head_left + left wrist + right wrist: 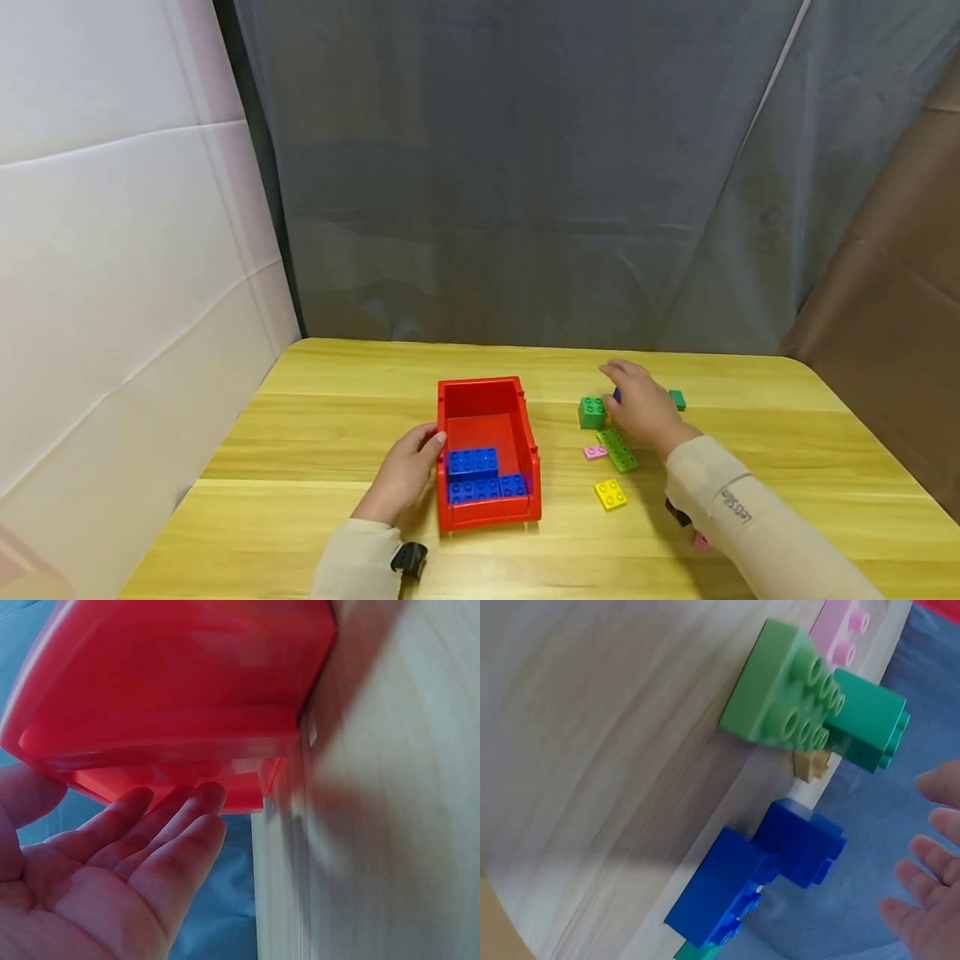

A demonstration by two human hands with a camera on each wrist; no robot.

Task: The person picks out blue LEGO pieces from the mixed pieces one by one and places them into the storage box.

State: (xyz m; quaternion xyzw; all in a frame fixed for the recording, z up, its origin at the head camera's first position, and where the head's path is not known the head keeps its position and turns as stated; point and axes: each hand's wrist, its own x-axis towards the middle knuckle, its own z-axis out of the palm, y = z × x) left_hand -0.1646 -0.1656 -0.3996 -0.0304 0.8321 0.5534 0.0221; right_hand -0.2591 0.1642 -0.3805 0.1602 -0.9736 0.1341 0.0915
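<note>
My left hand (pixel 405 471) holds the left side of a red bin (pixel 489 510), its thumb at the rim. In the left wrist view the fingers (pixel 176 855) reach up against the bin's outer wall. Several blue bricks (pixel 472 463) lie inside the bin's near end. Over the right group of bricks hovers my right hand (pixel 643 408), palm down, partly covering a blue brick (pixel 617 395). From the right wrist, two blue bricks (pixel 721 889) stand side by side, with the loosely spread fingers apart from them and holding nothing. A green brick (pixel 592 413) stands left of that hand.
Nearer than the green brick lie a lime-green brick (pixel 618 451), a small pink brick (pixel 596 452) and a yellow brick (pixel 611 495). Another green brick (pixel 677 400) is right of the right hand. Beside the right sleeve shows a pink brick (pixel 702 542). A grey curtain (pixel 480 183) hangs behind the table.
</note>
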